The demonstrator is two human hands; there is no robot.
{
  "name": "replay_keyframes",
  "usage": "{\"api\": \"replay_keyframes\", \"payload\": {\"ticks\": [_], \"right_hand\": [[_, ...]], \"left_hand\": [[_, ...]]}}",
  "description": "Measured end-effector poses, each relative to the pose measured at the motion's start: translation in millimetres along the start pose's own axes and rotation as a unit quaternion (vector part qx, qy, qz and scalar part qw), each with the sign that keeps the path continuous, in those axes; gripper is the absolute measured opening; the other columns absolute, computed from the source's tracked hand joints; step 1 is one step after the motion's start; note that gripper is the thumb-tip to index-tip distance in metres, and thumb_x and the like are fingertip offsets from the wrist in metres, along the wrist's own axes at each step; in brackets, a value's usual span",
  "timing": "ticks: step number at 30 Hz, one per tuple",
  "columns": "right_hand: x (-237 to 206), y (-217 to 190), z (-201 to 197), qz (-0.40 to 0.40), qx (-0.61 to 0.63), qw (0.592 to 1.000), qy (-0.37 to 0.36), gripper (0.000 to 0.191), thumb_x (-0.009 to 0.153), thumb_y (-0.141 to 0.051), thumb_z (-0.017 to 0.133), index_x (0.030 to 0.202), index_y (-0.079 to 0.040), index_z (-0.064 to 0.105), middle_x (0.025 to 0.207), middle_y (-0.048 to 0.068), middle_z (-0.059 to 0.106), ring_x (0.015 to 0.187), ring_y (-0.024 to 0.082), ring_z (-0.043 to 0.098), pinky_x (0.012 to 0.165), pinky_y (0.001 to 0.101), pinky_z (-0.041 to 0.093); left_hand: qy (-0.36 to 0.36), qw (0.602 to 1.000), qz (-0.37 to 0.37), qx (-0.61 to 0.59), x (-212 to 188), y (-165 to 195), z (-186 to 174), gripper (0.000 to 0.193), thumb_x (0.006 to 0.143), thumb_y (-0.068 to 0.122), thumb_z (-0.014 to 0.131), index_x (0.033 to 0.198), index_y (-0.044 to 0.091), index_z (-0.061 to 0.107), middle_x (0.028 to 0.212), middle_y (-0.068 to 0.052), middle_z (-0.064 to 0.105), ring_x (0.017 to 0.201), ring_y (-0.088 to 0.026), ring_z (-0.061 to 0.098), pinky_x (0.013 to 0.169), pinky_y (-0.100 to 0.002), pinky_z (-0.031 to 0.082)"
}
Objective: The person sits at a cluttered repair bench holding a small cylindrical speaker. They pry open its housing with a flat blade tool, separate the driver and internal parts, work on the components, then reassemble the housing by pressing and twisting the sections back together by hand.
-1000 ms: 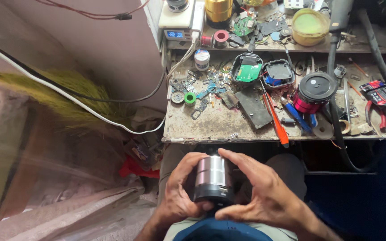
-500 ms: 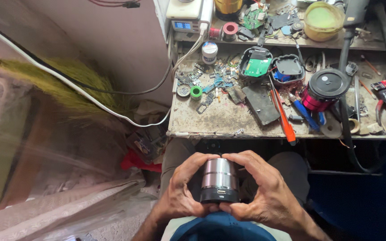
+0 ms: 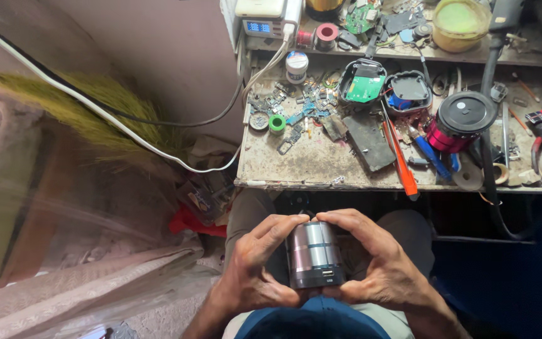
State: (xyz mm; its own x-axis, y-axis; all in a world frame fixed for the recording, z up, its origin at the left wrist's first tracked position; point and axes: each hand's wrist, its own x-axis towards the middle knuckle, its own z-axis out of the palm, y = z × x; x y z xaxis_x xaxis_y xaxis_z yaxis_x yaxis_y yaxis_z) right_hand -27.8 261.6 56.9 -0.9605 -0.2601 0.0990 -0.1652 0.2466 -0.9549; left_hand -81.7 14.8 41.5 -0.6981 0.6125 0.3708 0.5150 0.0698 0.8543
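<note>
Hands are tightening up: left hand (image 3: 252, 270) and right hand (image 3: 381, 270) are now clasping the metal cylinder (image 3: 313, 254) evenly from both sides over the lap, where earlier the right one was arching above it. Its long axis is running away from the body, toward the workbench (image 3: 308, 166), socket end nearest.

Soft, even daylight fills the view, bright enough to show detail everywhere. The cluttered, dusty grey counter (image 3: 308, 163) is sharp and evenly lit, with only faint shadows under its tools. Beneath its front edge the space falls into deep shadow. The translucent pinkish plastic sheet (image 3: 64, 238) at left looks hazy and washed out. Straight lines bow slightly towards the frame edges.
</note>
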Motion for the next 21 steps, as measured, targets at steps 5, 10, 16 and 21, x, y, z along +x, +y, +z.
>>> {"api": "replay_keyframes", "payload": {"ticks": [5,10,16,21], "right_hand": [[-4,4,1,0.017,0.012,1.000,0.001,0.089,0.058,-0.023,0.091,0.138,-0.002,0.059,0.133,0.014,0.063,0.126,0.026,0.065,0.107,0.0370,0.050],[-4,1,4,0.013,-0.001,1.000,0.015,0.088,0.059,-0.028,0.093,0.138,-0.003,0.060,0.131,0.013,0.064,0.124,0.026,0.065,0.106,0.0374,0.051],[-6,5,8,0.037,-0.065,0.997,0.014,0.096,0.059,-0.042,0.095,0.140,-0.005,0.059,0.125,0.009,0.065,0.119,0.023,0.066,0.100,0.0364,0.051],[-17,14,9,0.110,0.285,0.952,0.012,0.112,0.067,-0.045,0.095,0.155,-0.002,0.041,0.141,0.012,0.053,0.118,0.026,0.063,0.094,0.0431,0.057]], "left_hand": [[-0.007,1.000,0.008,-0.019,-1,-2,1,0.092,0.065,0.029,0.091,0.145,0.002,0.055,0.136,-0.017,0.067,0.124,-0.031,0.071,0.106,-0.039,0.058],[-0.006,0.999,-0.028,-0.045,-6,-13,6,0.091,0.063,0.031,0.088,0.144,0.002,0.058,0.133,-0.016,0.069,0.123,-0.030,0.072,0.107,-0.039,0.057],[0.033,0.985,-0.091,-0.141,-12,-26,25,0.083,0.068,0.033,0.087,0.139,-0.001,0.061,0.131,-0.015,0.069,0.123,-0.028,0.069,0.109,-0.036,0.052],[0.105,0.825,-0.266,-0.486,-20,-24,44,0.097,0.069,0.039,0.088,0.145,-0.007,0.049,0.125,-0.016,0.067,0.114,-0.023,0.065,0.102,-0.035,0.051]]}}
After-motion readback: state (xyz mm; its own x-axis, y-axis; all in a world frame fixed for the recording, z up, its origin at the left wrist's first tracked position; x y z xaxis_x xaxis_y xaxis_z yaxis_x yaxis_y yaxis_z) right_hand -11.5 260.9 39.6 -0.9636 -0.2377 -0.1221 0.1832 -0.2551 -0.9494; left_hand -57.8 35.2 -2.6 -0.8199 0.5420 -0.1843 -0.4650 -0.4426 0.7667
